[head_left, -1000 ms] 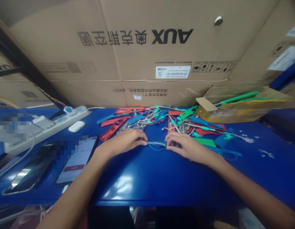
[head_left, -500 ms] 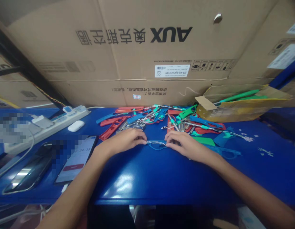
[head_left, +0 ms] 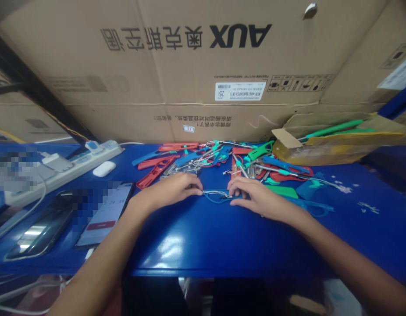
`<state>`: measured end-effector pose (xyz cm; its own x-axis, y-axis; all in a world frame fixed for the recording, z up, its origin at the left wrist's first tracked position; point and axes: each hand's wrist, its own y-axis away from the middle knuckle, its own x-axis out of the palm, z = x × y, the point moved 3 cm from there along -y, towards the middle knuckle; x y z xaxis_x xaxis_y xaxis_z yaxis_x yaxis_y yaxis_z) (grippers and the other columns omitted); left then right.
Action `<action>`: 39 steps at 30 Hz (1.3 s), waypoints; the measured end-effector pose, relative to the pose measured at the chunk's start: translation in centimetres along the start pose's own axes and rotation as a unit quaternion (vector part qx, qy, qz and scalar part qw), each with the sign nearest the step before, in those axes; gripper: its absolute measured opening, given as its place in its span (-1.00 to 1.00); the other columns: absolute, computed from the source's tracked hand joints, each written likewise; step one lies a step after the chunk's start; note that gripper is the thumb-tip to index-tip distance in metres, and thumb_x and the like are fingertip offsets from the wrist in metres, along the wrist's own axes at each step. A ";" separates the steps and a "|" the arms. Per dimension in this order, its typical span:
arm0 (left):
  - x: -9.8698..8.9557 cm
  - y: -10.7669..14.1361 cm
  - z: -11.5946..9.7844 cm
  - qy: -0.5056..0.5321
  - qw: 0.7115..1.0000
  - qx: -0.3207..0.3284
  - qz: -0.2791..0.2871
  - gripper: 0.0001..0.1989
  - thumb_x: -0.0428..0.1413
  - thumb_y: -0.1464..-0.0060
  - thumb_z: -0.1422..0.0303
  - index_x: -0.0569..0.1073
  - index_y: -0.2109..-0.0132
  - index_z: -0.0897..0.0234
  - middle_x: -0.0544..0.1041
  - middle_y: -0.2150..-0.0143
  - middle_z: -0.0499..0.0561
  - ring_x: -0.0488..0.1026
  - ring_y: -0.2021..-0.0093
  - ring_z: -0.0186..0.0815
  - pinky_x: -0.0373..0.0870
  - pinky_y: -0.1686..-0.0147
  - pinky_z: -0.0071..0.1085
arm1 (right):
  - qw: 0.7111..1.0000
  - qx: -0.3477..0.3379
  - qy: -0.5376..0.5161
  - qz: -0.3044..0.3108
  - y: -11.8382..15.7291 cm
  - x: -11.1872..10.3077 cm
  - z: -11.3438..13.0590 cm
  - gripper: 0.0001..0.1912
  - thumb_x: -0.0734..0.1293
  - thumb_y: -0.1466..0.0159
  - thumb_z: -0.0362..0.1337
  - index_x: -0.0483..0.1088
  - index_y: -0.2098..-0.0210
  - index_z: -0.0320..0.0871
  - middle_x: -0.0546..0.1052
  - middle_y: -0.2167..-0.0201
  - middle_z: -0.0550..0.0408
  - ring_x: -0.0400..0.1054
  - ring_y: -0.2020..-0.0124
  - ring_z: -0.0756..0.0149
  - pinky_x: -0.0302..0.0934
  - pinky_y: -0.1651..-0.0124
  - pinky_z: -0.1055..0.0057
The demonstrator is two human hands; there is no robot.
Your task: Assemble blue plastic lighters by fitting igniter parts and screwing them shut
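Between my two hands lies a blue plastic handle shell (head_left: 216, 200), a hollow piece with an open loop, low over the blue table. Thin white wires (head_left: 216, 192) run along it from one hand to the other. My left hand (head_left: 183, 188) pinches the shell's left end, thumb against forefinger. At the right end my right hand (head_left: 255, 197) has its curled fingers and thumb around the shell and the wire ends; the fingertips partly hide what they grip. Just behind lies a red handle shell (head_left: 235, 172). Right of it, a green handle piece (head_left: 283, 191) is partly behind my right hand.
Behind my hands is a pile of red handle pieces (head_left: 157, 171), blue ones and metal rods with wires. A torn yellow-taped carton (head_left: 331, 149) stands right. White scraps (head_left: 369, 207) lie nearby. Left are phones (head_left: 106, 215), an earbud case (head_left: 104, 168) and a power strip (head_left: 81, 169).
My right thumb has parted a little from its fingers at the wire ends. My left hand keeps its pinch. The whole view has shifted slightly.
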<state>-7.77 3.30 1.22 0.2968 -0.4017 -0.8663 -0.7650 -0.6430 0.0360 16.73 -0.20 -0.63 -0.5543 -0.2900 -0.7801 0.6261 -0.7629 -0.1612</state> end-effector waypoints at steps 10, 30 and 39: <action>0.0 0.0 0.1 0.004 1.000 -0.005 0.001 -0.80 0.10 -0.30 0.28 0.59 0.12 0.26 0.61 0.15 0.05 0.52 0.19 -0.28 0.37 0.16 -0.37 | 1.000 -0.016 0.008 -0.010 -0.1 0.1 0.0 -0.91 0.33 -0.38 -0.25 0.43 0.16 -0.11 0.52 0.13 0.03 0.42 0.22 0.30 0.34 0.12 0.33; 0.1 0.1 0.1 0.004 1.000 -0.011 0.005 -0.83 0.12 -0.30 0.32 0.59 0.12 0.28 0.62 0.15 0.06 0.53 0.17 -0.27 0.36 0.13 -0.38 | 0.999 -0.002 0.045 -0.012 -0.1 0.6 0.4 -0.87 0.27 -0.43 -0.20 0.41 0.20 -0.09 0.48 0.07 0.05 0.42 0.12 0.27 0.28 0.01 0.30; 0.2 0.0 0.3 0.012 1.000 -0.011 0.006 -0.81 0.11 -0.30 0.31 0.59 0.11 0.28 0.62 0.13 0.06 0.53 0.16 -0.27 0.34 0.12 -0.37 | 0.998 0.017 0.041 -0.040 -0.1 0.7 0.4 -0.85 0.20 -0.47 -0.20 0.36 0.17 -0.08 0.51 0.16 0.07 0.42 0.13 0.24 0.26 0.03 0.30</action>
<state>-7.84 3.43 0.93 0.3018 -0.4249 -0.8535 -0.7558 -0.6523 0.0575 16.06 -0.57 -0.90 -0.5550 -0.1801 -0.8121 0.5619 -0.8011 -0.2064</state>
